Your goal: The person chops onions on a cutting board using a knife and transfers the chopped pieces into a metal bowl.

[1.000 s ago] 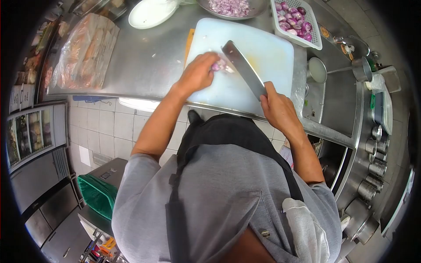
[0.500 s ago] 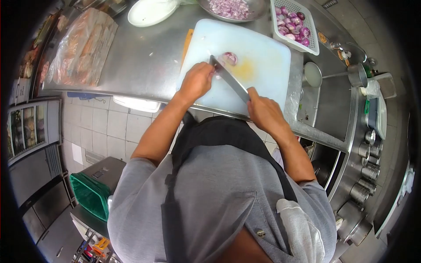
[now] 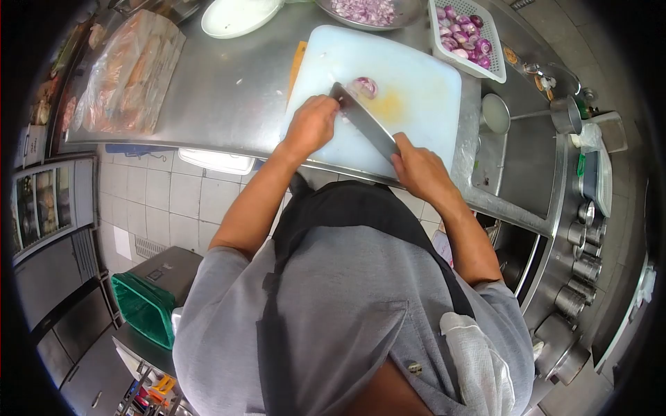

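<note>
My right hand is wrapped round the handle of a broad knife, whose blade slants up and left across the white cutting board. Close to the blade's far end, my left hand has its fingers bent together on the board's left part. What lies under those fingertips is mostly hidden; a few pale bits show beside the blade. A purple onion piece lies on the board just beyond the knife, touched by neither hand.
Beyond the board, a metal bowl holds chopped onion. A white basket of peeled purple onions stands at the back right, a white plate at the back left. A plastic-wrapped package lies left; a sink is right.
Over the last second, my left hand let the onion piece go onto the board and closed nearer the front. The knife moved left, beside my left fingers.
</note>
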{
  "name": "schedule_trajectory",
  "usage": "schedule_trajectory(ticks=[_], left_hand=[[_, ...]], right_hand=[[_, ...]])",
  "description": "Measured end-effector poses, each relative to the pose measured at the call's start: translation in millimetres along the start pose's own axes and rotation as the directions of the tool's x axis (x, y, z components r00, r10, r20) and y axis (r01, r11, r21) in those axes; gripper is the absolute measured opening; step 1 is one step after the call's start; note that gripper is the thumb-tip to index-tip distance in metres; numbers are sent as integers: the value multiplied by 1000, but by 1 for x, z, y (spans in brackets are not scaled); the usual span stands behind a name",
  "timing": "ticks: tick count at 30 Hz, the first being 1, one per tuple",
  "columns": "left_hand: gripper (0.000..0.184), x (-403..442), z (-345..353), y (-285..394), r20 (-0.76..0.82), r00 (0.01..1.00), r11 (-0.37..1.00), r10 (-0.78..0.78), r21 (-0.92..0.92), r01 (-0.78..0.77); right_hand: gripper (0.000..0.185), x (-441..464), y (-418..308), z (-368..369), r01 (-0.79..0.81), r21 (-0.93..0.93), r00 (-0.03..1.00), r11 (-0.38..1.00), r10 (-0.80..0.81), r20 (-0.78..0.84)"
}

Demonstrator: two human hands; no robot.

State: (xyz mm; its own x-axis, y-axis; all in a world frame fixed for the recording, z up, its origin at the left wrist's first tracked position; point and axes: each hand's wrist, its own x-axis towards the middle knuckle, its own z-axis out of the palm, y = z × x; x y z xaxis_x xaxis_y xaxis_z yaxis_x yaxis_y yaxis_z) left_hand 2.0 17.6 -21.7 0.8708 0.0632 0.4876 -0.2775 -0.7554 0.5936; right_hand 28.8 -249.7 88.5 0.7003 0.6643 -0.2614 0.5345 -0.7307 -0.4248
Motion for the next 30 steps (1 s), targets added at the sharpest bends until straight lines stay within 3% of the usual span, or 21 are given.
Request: schedule_trajectory(ticks=[3, 5, 9, 12, 16, 19, 22, 24, 25, 26, 29, 30], left_hand=[[13, -3, 2, -3, -54, 978, 958, -199, -222, 183], [12, -8, 0, -8, -184, 927, 862, -326, -461, 211], [14, -7, -24, 4, -330, 710, 651, -622, -721, 236], [22, -9, -33, 1, -452, 646, 691, -615, -704, 164], [21, -5, -37, 0, -380, 654, 628, -654, -756, 188], [25, 15, -46, 1, -277, 776, 739, -567, -587, 330], [34, 73, -54, 1, 94, 893, 827, -440, -345, 444], [46, 120, -51, 20, 364, 895, 950, -256, -77, 303], [49, 134, -35, 13, 438, 896, 997, -77, 21, 76], [53, 147, -19, 9, 524, 847, 982, 90, 98, -164], [52, 178, 19, 27, 866, 486, 930, -114, 266, -255], [50, 183, 27, 25, 866, 488, 933, -107, 258, -252]], right_hand=[[20, -9, -7, -21, -32, 16, 999, 999, 32, -30], [21, -19, -8, -25, -30, 14, 997, 999, 31, -70], [22, -21, -19, -24, 38, 50, 999, 998, -39, 34], [25, -1, -28, -4, 101, 157, 987, 982, -118, 106], [27, 23, -11, 12, 24, 256, 998, 966, -38, 51], [26, 20, 6, -3, -91, 165, 996, 982, 94, -10], [25, 7, 5, -21, -33, 25, 999, 999, 33, -1], [23, -1, 1, -18, 49, -9, 999, 999, -49, -7], [21, -1, -3, -8, 92, -14, 996, 996, -92, -8], [20, -2, -6, 1, 135, -17, 991, 991, -135, -10], [17, -3, -10, 19, 162, -10, 987, 987, -162, -15], [18, -2, -7, 18, 167, 19, 986, 986, -166, -26]])
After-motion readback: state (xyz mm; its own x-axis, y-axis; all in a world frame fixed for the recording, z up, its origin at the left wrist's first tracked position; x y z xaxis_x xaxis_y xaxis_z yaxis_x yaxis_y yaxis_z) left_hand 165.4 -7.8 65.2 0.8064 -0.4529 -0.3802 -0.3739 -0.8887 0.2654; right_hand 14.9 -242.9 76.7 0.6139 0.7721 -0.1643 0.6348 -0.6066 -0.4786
